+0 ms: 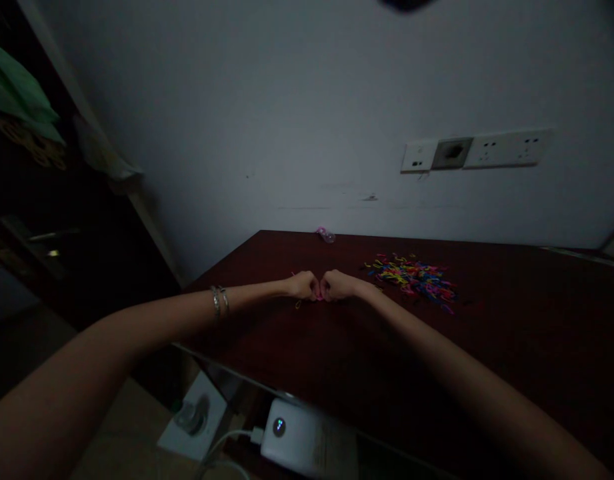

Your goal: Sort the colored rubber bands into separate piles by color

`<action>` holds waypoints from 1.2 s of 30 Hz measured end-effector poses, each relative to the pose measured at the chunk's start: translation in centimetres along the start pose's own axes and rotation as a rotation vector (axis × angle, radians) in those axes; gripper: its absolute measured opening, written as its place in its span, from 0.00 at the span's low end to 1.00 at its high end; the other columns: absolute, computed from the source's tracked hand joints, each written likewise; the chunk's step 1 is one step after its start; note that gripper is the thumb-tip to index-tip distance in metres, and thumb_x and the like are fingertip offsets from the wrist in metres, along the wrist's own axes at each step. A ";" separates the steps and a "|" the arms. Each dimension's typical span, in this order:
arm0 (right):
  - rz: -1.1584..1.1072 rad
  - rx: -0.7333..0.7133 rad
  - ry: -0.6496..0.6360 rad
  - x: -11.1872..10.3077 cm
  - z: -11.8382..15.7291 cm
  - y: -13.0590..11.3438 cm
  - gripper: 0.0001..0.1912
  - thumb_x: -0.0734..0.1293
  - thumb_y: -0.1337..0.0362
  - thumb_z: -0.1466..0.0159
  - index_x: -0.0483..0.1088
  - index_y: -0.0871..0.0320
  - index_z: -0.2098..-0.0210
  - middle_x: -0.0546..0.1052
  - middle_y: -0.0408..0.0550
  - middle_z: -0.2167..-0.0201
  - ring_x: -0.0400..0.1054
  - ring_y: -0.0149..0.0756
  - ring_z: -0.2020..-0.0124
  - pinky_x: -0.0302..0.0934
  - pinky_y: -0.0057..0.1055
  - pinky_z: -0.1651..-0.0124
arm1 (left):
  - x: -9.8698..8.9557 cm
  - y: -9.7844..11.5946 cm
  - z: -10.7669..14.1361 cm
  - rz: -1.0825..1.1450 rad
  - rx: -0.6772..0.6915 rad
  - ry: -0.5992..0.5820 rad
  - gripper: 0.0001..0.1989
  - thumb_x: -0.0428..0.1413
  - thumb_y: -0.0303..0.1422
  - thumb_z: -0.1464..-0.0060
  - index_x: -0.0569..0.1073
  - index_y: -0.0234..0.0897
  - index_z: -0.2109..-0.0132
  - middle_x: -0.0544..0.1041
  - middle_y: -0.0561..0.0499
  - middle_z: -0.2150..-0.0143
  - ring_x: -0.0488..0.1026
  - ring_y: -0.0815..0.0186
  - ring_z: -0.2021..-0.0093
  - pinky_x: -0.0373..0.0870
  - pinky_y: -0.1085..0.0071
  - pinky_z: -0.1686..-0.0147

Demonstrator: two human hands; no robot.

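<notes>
My left hand (305,285) and my right hand (334,285) meet over the dark red tabletop (307,353), knuckles almost touching. Both are closed, fingertips pinched around a small bright pink rubber band (320,297); most of it is hidden by the fingers. Just below my left hand a yellow rubber band (297,304) lies on the table. To the right of my right hand spreads a loose pile of small multicoloured rubber bands (411,275), in yellow, pink, blue and red.
A small clear-and-pink packet (326,235) lies at the table's back edge by the wall. Wall sockets (507,150) are at upper right. Below the front edge are a white power bank (291,437) with a cable and a plastic bottle (189,419). A dark door (61,233) stands left.
</notes>
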State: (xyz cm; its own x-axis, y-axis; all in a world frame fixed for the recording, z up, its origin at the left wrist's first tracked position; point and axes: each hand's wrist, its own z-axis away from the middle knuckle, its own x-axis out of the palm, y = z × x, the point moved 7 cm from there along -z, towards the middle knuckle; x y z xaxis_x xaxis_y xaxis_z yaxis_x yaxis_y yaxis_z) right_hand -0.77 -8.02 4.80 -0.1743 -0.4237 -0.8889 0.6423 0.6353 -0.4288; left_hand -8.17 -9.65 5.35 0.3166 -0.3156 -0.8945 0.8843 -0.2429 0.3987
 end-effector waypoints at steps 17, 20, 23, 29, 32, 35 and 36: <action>-0.296 0.233 0.473 -8.4 7.1 9.4 0.10 0.64 0.68 0.50 0.75 0.66 0.72 0.75 0.48 0.78 0.65 0.29 0.78 0.57 0.23 0.76 | -4.9 6.6 -6.2 0.045 0.215 0.388 0.06 0.55 0.24 0.55 0.75 0.27 0.67 0.73 0.48 0.72 0.67 0.70 0.71 0.63 0.73 0.68; -0.289 0.356 0.621 -11.7 10.7 13.3 0.12 0.65 0.68 0.49 0.75 0.66 0.65 0.76 0.51 0.74 0.65 0.29 0.76 0.57 0.23 0.74 | -5.9 9.2 -8.2 0.147 0.264 0.476 0.13 0.56 0.29 0.52 0.73 0.27 0.58 0.74 0.45 0.64 0.69 0.68 0.66 0.65 0.71 0.63; -0.268 0.421 0.674 -13.4 13.5 15.8 0.14 0.64 0.69 0.47 0.73 0.67 0.62 0.75 0.51 0.74 0.63 0.29 0.77 0.56 0.23 0.75 | -5.9 11.6 -9.4 0.158 0.297 0.447 0.29 0.61 0.34 0.57 0.65 0.27 0.47 0.72 0.41 0.55 0.69 0.65 0.59 0.65 0.70 0.59; -0.206 0.484 0.680 -13.3 15.3 16.2 0.17 0.63 0.69 0.46 0.73 0.67 0.58 0.75 0.52 0.73 0.65 0.31 0.76 0.56 0.25 0.75 | -5.6 11.6 -10.7 0.107 0.309 0.282 0.29 0.59 0.36 0.55 0.65 0.28 0.46 0.70 0.40 0.49 0.68 0.62 0.53 0.63 0.71 0.55; -0.167 0.412 0.639 -12.5 13.9 14.3 0.16 0.65 0.67 0.48 0.74 0.64 0.60 0.76 0.52 0.68 0.68 0.34 0.70 0.59 0.26 0.69 | -5.7 8.6 -11.3 0.046 0.224 0.200 0.22 0.57 0.32 0.55 0.69 0.29 0.51 0.74 0.45 0.56 0.70 0.65 0.59 0.65 0.74 0.59; -0.071 0.290 0.532 -10.7 11.2 11.2 0.16 0.65 0.66 0.49 0.75 0.61 0.61 0.77 0.50 0.66 0.69 0.37 0.66 0.61 0.28 0.65 | -5.6 4.7 -10.8 -0.141 0.130 0.111 0.14 0.56 0.26 0.59 0.74 0.30 0.60 0.76 0.48 0.63 0.71 0.65 0.62 0.64 0.75 0.61; -0.044 0.232 0.477 -9.7 10.1 9.9 0.16 0.65 0.67 0.50 0.75 0.61 0.61 0.77 0.49 0.65 0.69 0.37 0.65 0.61 0.28 0.64 | -5.5 3.4 -10.4 -0.194 0.098 0.081 0.12 0.56 0.24 0.60 0.75 0.31 0.63 0.76 0.48 0.66 0.71 0.65 0.63 0.65 0.76 0.61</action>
State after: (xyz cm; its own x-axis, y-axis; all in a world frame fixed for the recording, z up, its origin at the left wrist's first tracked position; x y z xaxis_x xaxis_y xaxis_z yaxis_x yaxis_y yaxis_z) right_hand 14.81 -4.16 10.82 -0.4904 -0.0718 -0.8685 0.7655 0.4408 -0.4687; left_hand -3.37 0.80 9.51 0.1740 -0.1810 -0.9680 0.8951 -0.3808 0.2321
